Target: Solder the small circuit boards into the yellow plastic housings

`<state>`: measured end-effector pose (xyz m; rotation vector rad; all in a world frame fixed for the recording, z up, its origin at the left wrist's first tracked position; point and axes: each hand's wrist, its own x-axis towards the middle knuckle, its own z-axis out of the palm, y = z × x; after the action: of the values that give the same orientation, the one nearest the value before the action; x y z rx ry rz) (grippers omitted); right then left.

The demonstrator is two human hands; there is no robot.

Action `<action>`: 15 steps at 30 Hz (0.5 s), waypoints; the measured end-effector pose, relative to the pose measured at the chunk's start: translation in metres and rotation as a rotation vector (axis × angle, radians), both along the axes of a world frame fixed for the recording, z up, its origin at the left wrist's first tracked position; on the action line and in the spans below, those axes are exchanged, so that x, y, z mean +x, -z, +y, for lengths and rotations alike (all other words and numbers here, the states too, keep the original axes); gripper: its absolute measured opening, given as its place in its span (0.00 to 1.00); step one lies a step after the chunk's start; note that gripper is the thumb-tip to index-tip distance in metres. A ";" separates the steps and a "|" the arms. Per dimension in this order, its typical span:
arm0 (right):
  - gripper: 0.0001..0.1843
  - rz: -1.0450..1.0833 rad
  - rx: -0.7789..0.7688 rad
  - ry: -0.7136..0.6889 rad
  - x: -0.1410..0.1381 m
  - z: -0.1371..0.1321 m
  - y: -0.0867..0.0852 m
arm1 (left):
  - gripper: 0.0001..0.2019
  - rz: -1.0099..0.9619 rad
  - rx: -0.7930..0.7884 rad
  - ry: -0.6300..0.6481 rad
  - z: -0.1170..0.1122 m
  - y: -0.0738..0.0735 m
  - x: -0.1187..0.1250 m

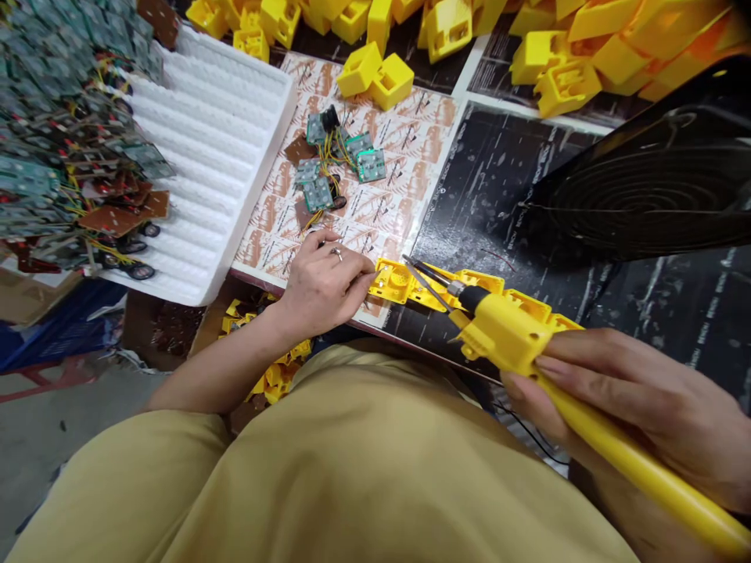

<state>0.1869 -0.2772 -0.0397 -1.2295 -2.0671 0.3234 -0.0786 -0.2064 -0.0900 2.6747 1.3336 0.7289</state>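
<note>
My left hand [322, 285] has its fingertips closed on the left edge of a small open yellow plastic housing [390, 283], the first in a row at the table's front edge. More yellow housings [482, 283] continue the row to the right, partly covered by the tool. In my right hand [645, 391] is a yellow soldering gun [508, 332] with a black collar, a metal tip and a thin guide tube beside it. Its tip points left, over the row near the first housing; whether it touches cannot be made out.
Small green circuit boards with yellow wires [317, 191] lie beyond my left hand. A white foam tray [205, 156] at left bears a heap of circuit boards [52, 141]. Yellow housings [449, 31] pile along the back. A black fan-like object [639, 180] stands at right.
</note>
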 end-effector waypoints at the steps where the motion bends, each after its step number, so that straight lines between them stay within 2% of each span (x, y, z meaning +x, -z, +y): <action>1: 0.06 0.007 0.008 0.010 0.001 0.000 0.000 | 0.08 0.001 0.006 0.005 0.000 0.000 0.000; 5: 0.02 0.044 0.028 -0.022 0.004 -0.001 0.006 | 0.08 -0.003 0.035 0.032 0.002 -0.002 -0.001; 9: 0.12 0.114 0.097 -0.061 0.005 0.003 0.009 | 0.08 0.023 0.002 0.045 0.003 -0.005 -0.001; 13: 0.06 0.054 0.072 -0.133 0.001 0.006 0.007 | 0.09 0.036 -0.033 0.031 0.003 -0.006 -0.002; 15: 0.06 0.019 0.075 -0.154 0.000 0.006 0.007 | 0.08 0.033 -0.029 0.032 0.003 -0.006 -0.003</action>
<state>0.1866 -0.2712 -0.0472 -1.0220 -2.1431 0.3240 -0.0813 -0.2036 -0.0844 2.6901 1.2956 0.6602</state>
